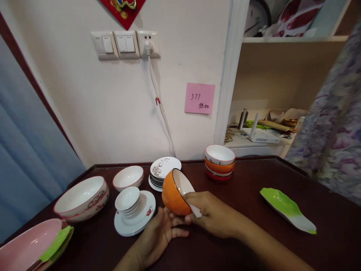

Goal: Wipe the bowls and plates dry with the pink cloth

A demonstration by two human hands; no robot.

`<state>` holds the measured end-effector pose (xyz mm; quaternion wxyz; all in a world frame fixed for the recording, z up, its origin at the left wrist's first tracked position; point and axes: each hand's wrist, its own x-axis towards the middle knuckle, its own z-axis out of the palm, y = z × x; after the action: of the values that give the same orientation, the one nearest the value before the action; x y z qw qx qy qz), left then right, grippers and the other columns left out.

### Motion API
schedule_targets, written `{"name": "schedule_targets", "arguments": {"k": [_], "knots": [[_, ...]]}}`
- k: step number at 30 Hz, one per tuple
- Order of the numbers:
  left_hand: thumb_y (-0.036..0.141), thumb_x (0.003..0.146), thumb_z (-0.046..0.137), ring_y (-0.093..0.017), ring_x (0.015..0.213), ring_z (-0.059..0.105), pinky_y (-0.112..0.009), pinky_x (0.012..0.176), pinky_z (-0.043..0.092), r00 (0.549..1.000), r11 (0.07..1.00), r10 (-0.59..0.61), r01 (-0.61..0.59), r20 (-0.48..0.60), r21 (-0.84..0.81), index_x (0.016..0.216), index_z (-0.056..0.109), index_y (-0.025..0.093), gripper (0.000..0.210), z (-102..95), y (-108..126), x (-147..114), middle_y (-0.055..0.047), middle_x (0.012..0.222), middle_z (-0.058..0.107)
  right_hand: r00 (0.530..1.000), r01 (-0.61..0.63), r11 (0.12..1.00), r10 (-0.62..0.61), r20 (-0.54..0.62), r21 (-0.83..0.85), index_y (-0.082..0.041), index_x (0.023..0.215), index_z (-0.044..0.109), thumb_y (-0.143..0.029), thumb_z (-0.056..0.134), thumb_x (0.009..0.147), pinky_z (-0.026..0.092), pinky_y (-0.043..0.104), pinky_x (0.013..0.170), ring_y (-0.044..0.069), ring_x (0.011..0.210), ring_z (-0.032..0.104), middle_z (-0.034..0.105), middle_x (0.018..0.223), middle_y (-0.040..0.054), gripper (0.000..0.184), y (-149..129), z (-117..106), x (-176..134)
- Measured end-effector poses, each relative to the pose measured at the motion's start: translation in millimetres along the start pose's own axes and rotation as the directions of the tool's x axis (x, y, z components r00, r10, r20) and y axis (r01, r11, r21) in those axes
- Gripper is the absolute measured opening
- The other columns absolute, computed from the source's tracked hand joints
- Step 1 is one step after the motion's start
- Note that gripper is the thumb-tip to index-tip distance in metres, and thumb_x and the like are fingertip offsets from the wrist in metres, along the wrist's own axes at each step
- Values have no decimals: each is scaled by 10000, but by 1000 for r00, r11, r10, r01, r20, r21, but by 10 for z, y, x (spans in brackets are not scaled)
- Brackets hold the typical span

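Note:
My right hand (214, 214) grips an orange bowl (172, 194) by its rim, with the bowl tilted so its white inside faces right. A white piece of tissue or cloth (196, 211) shows between my right fingers. Just below the bowl, my left hand (160, 235) is palm up with fingers apart; whether its fingertips touch the bowl I cannot tell. Near my left hand, a stack of small white dishes (128, 199) rests on white plates (135, 226) with red flowers. Behind the bowl stands a stack of patterned plates (166, 167).
A stack of bowls (220, 162) stands at the back of the dark table (239, 248). A green leaf-shaped dish (286, 209) lies right. On the left are two white bowls, one large (81, 199) and one smaller (128, 177), and a pink dish (31, 241) with a green piece (58, 241).

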<state>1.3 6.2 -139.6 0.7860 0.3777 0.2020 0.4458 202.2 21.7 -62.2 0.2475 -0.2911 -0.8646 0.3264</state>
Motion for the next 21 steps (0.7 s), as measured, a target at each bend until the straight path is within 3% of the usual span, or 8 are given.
{"name": "schedule_targets", "arguments": {"k": [3,6,9,11,14,16,18,21], "knots": [[229,709,763,-282,1222,511,-410,965,437,993,993,107,-104,-50,53,1363,457,315,728,34,-16,-22,-83,1377,535,998,-29,988,36,-44,149,-166,918,634,-278,573,877,450,252,729,157,800,572,651,927,31,134,16,56,11],[99,659,768,-274,1229,513,-386,1000,403,978,986,164,-159,-125,52,1411,372,355,888,40,-41,-40,-70,1372,547,1000,-15,979,18,-13,205,-167,935,633,-367,610,862,444,240,708,152,779,553,635,888,10,214,44,104,23],[248,756,719,-276,1107,603,-391,926,459,982,990,141,-140,-123,18,1347,479,280,639,12,-59,-37,-97,1232,648,994,21,986,-39,101,168,-206,999,631,-322,704,789,405,323,936,169,885,596,657,988,-11,251,38,80,15],[454,852,580,-275,969,662,-387,816,509,989,996,85,-88,-119,-20,1230,589,188,462,-7,-54,-18,-138,1076,708,987,66,997,-70,144,36,-228,982,640,-209,714,761,223,422,1102,200,1029,592,662,1073,-14,234,12,42,2],[652,875,330,-255,755,692,-366,666,527,994,997,-10,1,-111,-77,1064,658,99,670,-19,-26,15,-175,854,727,989,98,988,-84,120,-123,-227,911,643,-101,617,783,91,469,1139,204,1077,575,672,1032,-4,181,-33,9,-8],[712,844,280,-233,676,678,-364,635,523,996,995,-35,28,-77,-95,1026,665,97,748,-23,-9,22,-161,793,712,996,69,993,-64,65,-93,-209,855,626,-141,583,823,189,448,1115,178,921,603,664,901,-7,87,-45,12,-4],[693,824,402,-221,707,666,-368,663,523,999,998,-30,28,-32,-51,1041,663,123,664,-22,-3,15,-138,844,702,1000,1,998,-1,-2,62,-188,823,602,-235,574,863,376,381,982,153,771,580,633,821,-7,68,-37,31,4],[362,730,748,-248,999,618,-380,826,500,999,997,25,-23,-31,80,1223,584,239,534,13,-11,-11,-108,1170,638,994,-57,931,88,-70,360,-166,849,584,-348,569,887,441,256,687,133,692,521,590,788,-4,187,-8,80,20]]}}
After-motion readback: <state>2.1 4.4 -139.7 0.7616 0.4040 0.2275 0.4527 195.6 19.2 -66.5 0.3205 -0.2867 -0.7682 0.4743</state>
